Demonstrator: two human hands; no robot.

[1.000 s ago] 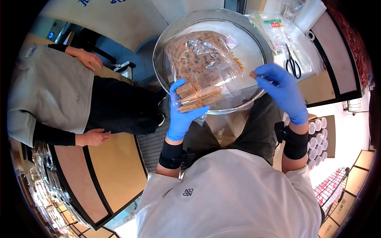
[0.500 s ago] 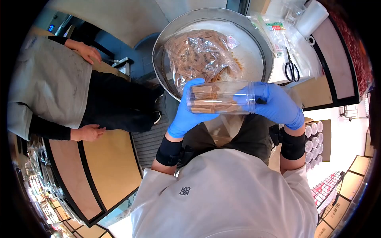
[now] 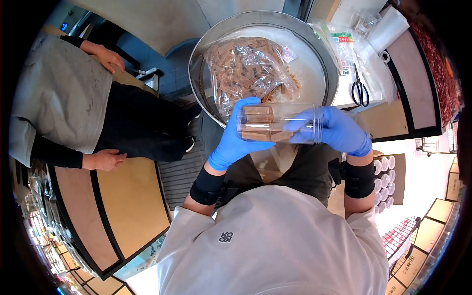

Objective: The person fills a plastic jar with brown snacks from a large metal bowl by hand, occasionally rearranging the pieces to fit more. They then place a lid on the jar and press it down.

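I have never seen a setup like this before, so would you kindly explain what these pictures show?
There is no robot here: the work is done by a person with two blue-gloved hands. Every picture comes from one camera worn on that person's head, looking forward and down.

The left hand grips a clear jar that holds brown pieces. The fingers of the right hand reach into its mouth; whether they pinch a piece is hard to tell.

Beyond the hands, a round metal pan holds a plastic bag full of similar pieces. Black-handled scissors lie to its right. A second person stands at left.
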